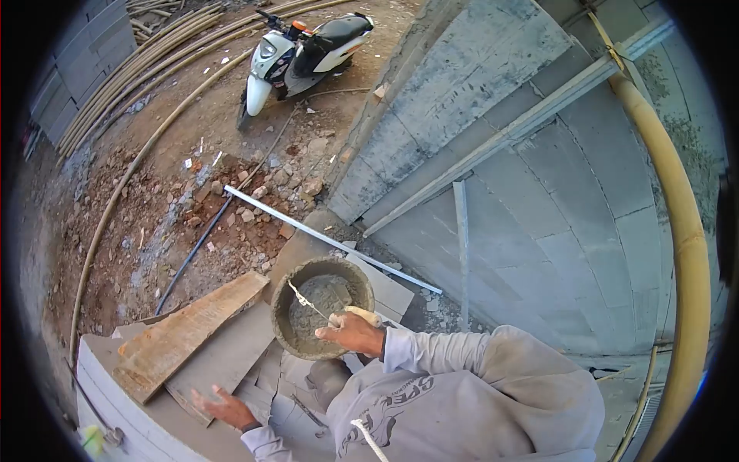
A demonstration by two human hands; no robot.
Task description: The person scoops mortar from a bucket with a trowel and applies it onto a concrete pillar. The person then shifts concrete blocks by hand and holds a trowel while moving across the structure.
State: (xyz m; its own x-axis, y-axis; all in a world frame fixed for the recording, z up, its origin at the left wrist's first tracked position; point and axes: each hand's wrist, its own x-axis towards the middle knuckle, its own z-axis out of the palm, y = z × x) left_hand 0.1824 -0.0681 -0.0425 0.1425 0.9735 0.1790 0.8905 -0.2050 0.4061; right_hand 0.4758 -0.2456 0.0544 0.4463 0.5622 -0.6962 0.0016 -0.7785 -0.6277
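My right hand is closed around the pale handle of a trowel. The trowel's thin blade, crusted with mortar, points left over a round bucket. Wet grey mortar lies inside that bucket. My left hand is held lower down with its fingers spread and nothing in them, near a grey block and a stained wooden plank. Whether this hand touches the surface beneath it I cannot tell.
A block wall rises on the right, with a bamboo pole beside it. One metal bar slants behind the bucket. Rubble covers the ground ahead, where a scooter and bamboo poles stand or lie.
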